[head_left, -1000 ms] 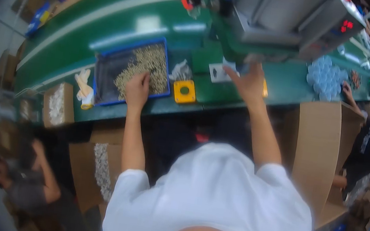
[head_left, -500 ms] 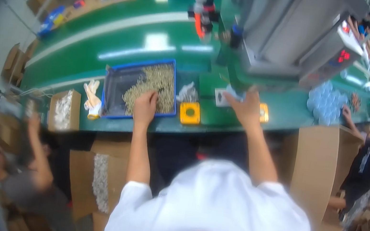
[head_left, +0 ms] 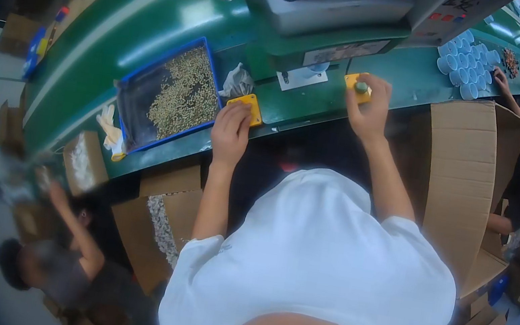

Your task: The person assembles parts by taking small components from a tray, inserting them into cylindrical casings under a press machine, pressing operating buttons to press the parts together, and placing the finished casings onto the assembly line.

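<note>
My left hand (head_left: pixel 231 132) lies over a yellow push-button box (head_left: pixel 256 111) at the bench's front edge, fingertips on its top. The button under these fingers is hidden. My right hand (head_left: pixel 371 111) is at a second yellow box (head_left: pixel 352 80), thumb and fingers apart on either side of its round green button (head_left: pixel 361 88). Between the hands, a white plate (head_left: pixel 292 80) with a light-blue piece (head_left: pixel 315 73) on it sits under the machine head (head_left: pixel 339 8). Left of my left hand, a blue-rimmed tray (head_left: pixel 211 63) holds many small brass-coloured parts (head_left: pixel 182 92).
A crumpled grey bag (head_left: pixel 237 82) lies behind the left box. Gloves (head_left: pixel 110 128) and a carton of white pieces (head_left: pixel 84 165) are further left. Light-blue cups (head_left: pixel 466 62) are clustered at the right, above a large open carton (head_left: pixel 462 174). Co-workers sit on both sides.
My left hand has left the brass parts in the tray and come down on the left yellow box. My right hand has moved from the white plate to the right box. The view has shifted.
</note>
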### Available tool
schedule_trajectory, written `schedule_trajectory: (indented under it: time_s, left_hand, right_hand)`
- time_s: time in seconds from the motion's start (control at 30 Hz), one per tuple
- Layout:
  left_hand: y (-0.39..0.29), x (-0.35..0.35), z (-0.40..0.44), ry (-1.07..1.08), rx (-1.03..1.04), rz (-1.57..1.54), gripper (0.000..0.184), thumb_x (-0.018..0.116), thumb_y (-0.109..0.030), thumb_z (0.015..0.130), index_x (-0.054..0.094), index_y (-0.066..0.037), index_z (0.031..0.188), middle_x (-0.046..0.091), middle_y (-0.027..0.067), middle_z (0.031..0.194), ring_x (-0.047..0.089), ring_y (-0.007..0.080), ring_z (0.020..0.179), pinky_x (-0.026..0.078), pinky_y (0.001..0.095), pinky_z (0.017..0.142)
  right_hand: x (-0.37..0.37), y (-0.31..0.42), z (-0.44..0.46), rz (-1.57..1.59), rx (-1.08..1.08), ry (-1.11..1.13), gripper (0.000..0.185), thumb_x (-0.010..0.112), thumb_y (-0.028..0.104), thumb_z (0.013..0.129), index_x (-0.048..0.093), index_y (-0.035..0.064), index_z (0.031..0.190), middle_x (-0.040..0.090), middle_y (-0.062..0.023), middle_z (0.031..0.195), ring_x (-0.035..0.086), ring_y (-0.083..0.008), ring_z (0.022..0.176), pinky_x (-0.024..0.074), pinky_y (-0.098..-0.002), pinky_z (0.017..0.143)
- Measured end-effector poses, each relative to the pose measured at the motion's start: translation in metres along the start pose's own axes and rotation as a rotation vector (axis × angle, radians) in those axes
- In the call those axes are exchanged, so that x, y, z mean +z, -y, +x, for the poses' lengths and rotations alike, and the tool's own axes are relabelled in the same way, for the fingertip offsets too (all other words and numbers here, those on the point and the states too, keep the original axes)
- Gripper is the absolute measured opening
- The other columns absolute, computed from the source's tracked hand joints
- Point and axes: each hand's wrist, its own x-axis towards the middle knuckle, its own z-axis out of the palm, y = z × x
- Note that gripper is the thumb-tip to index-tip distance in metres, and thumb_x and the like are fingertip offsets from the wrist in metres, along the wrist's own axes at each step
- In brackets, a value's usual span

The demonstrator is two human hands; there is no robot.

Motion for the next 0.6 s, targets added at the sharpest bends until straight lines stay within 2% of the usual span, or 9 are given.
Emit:
schedule_trajectory:
  time_s: [0.1,0.17,0.3,0.43,0.53,0.6]
  left_hand:
    - [0.002,0.002,-0.002,-0.061,-0.028,-0.007,0.011,0.071,0.004,0.087,0.069,0.0,0.097,0.073,0.0147,0.1,0.07,0.0362,0.097,0.056,0.042,0.09]
    - [0.004,0.006,-0.003,-0.06,-0.042,-0.021,0.01,0.07,0.004,0.089,0.068,0.001,0.098,0.073,0.0152,0.101,0.07,0.035,0.097,0.056,0.0408,0.089]
    - [0.01,0.019,-0.009,-0.093,-0.063,-0.052,0.007,0.067,0.004,0.094,0.066,0.003,0.101,0.073,0.0163,0.103,0.07,0.0323,0.097,0.056,0.0382,0.088]
    - [0.013,0.031,-0.01,-0.176,-0.056,-0.061,0.007,0.066,0.003,0.095,0.065,0.003,0.102,0.072,0.0166,0.103,0.071,0.0319,0.097,0.056,0.0376,0.087]
    - [0.012,0.032,-0.011,-0.209,-0.053,-0.042,0.007,0.065,0.003,0.096,0.065,0.002,0.102,0.072,0.0168,0.104,0.07,0.0319,0.097,0.056,0.0378,0.087]
    - [0.013,0.032,-0.012,-0.208,-0.052,-0.049,0.006,0.065,0.003,0.096,0.065,0.002,0.102,0.072,0.0167,0.103,0.07,0.0318,0.097,0.056,0.0382,0.087]
  right_hand:
    - [-0.006,-0.01,-0.006,0.041,0.034,0.067,0.074,0.085,0.024,0.082,0.049,0.0019,0.143,0.058,-0.0166,0.137,0.054,-0.0357,0.121,0.0453,-0.0431,0.105]
    - [0.007,0.035,0.019,0.414,0.195,0.007,0.065,0.089,0.023,0.079,0.059,0.0017,0.132,0.063,-0.0162,0.128,0.056,-0.0338,0.119,0.0468,-0.0419,0.101]
    - [0.04,0.043,0.039,0.438,0.237,0.126,0.062,0.092,0.024,0.075,0.063,0.0011,0.125,0.067,-0.0146,0.12,0.059,-0.0322,0.117,0.0492,-0.0414,0.098]
    - [0.048,0.041,0.041,0.474,0.116,0.008,0.06,0.092,0.023,0.075,0.064,0.0011,0.123,0.067,-0.0129,0.118,0.061,-0.0323,0.112,0.0515,-0.0413,0.093]
    - [0.049,0.039,0.046,0.228,-0.091,-0.01,0.057,0.092,0.022,0.075,0.065,0.0013,0.12,0.068,-0.0118,0.115,0.061,-0.0324,0.108,0.0527,-0.0411,0.089]
    - [0.05,0.038,0.044,0.234,-0.1,-0.015,0.056,0.092,0.023,0.075,0.065,0.0013,0.119,0.067,-0.012,0.114,0.061,-0.0328,0.107,0.0527,-0.0413,0.088]
